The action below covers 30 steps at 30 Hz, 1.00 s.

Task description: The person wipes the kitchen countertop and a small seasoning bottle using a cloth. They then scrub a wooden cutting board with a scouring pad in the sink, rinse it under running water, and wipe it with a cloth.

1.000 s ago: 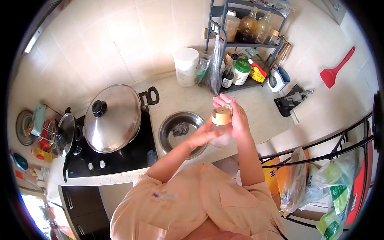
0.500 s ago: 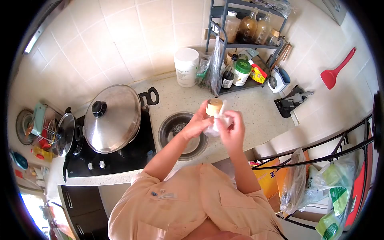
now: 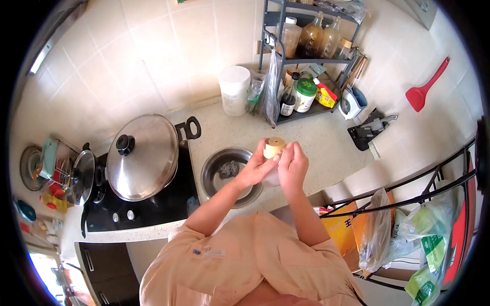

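Note:
Over the right rim of the steel basin (image 3: 208, 191), my left hand (image 3: 253, 169) is closed around a small jar with a tan, wood-like lid (image 3: 274, 147). The jar's pale, see-through body shows only in part beneath the lid. My right hand (image 3: 294, 166) presses against the jar's right side, fingers curled together. The white cloth seen in it just before is now mostly hidden by the fingers. A grey steel-wool scrubber (image 3: 228, 169) lies inside the basin.
Left of the basin, a large lidded steel pot (image 3: 143, 166) stands on the black cooktop (image 3: 168, 209). Behind are a white tub (image 3: 235, 92) and a grey rack (image 3: 311, 60) with bottles and jars. A knife holder (image 3: 365, 133) stands right; a black wire rack (image 3: 398, 205) holds bags.
The jar and both hands have moved slightly down. My right hand has turned and closed in by the lid, and the white cloth that stuck up there is now mostly out of sight.

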### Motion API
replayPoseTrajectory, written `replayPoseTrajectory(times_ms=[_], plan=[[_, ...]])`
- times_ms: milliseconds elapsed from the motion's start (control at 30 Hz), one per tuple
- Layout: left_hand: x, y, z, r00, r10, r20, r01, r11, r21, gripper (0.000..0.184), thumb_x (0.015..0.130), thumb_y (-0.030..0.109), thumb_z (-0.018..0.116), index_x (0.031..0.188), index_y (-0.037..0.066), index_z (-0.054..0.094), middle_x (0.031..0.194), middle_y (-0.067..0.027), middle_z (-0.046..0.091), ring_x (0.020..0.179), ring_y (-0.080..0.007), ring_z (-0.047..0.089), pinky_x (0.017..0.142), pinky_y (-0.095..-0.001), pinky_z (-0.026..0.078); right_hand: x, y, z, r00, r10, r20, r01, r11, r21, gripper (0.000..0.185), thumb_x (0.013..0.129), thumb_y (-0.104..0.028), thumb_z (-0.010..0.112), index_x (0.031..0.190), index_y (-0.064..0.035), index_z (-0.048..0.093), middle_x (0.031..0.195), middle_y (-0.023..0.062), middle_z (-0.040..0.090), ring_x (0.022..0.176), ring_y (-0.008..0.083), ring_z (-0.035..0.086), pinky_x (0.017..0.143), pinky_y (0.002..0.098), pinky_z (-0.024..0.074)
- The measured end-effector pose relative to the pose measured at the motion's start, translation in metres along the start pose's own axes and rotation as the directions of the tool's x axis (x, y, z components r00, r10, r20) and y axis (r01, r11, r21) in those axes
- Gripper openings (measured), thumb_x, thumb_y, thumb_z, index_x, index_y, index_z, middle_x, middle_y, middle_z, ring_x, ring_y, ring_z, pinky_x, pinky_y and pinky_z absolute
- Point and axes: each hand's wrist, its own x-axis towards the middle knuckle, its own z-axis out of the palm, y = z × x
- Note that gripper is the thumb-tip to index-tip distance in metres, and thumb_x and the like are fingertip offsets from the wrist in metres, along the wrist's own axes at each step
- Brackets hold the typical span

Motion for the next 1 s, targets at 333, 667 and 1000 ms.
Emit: replayPoseTrajectory(times_ms=[333, 667, 1000], plan=[[0.006, -0.004, 0.002, 0.998, -0.059, -0.026, 0.056, 0.992, -0.116, 0.053, 0.088, 0.038, 0.049, 0.122, 0.002, 0.029, 0.111, -0.0084, 0.048, 0.103, -0.0143, 0.044, 0.09, -0.0284, 0.036, 0.021, -0.007, -0.003, 1.0, -0.009, -0.014, 0.008, 0.993, -0.12, 0.028, 0.088, -0.022, 0.041, 0.068, -0.0031, 0.048, 0.06, 0.0175, 0.053, 0.057, 0.038, 0.051, 0.051, 0.0439, 0.0385], [0.004, 0.003, 0.018, 0.988, -0.145, -0.057, 0.128, 0.965, -0.228, 0.051, 0.089, 0.037, 0.047, 0.124, 0.004, 0.031, 0.116, -0.0072, 0.045, 0.102, -0.0138, 0.044, 0.088, -0.0271, 0.036, 0.037, -0.011, -0.01, 0.999, -0.036, 0.016, 0.039, 0.985, -0.169, 0.027, 0.087, -0.024, 0.043, 0.068, -0.0056, 0.05, 0.061, 0.0163, 0.055, 0.058, 0.0374, 0.054, 0.052, 0.0449, 0.0402], [0.002, 0.001, 0.021, 0.975, -0.22, -0.029, 0.209, 0.954, -0.213, 0.061, 0.088, 0.044, 0.046, 0.13, 0.005, 0.027, 0.119, -0.0093, 0.045, 0.105, -0.0179, 0.046, 0.087, -0.0306, 0.041, 0.045, -0.018, -0.022, 0.999, -0.004, 0.052, 0.012, 0.986, -0.164, 0.026, 0.087, -0.024, 0.044, 0.069, -0.0059, 0.049, 0.063, 0.0164, 0.056, 0.059, 0.038, 0.054, 0.053, 0.0466, 0.04]])
